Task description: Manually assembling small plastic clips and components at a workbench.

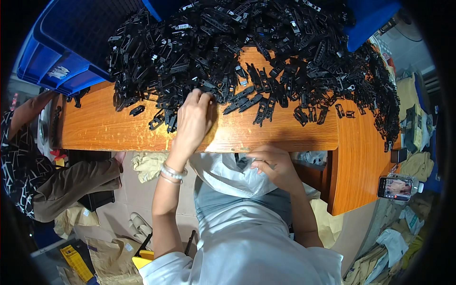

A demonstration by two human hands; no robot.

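Observation:
A large heap of small black plastic clip-like parts (pixel 190 57) covers the far side of the wooden table (pixel 118 128). My left hand (pixel 194 116) is at the near edge of the heap, its fingers bent down and closed among the parts. Its fingertips are hidden, so whatever they grip cannot be made out. My right hand (pixel 274 166) hovers at the table's front edge with its fingers loosely apart and nothing visible in them. Below it, a white plastic bag (pixel 228 178) lies open on my lap, with something dark showing inside near the table edge.
A blue plastic crate (pixel 61 66) stands at the far left. A phone (pixel 395 188) is by the table's right edge. On the left sits another person, trousered leg (pixel 78 187) visible. Brown paper packages (pixel 111 256) and a yellow crate (pixel 76 262) lie on the floor.

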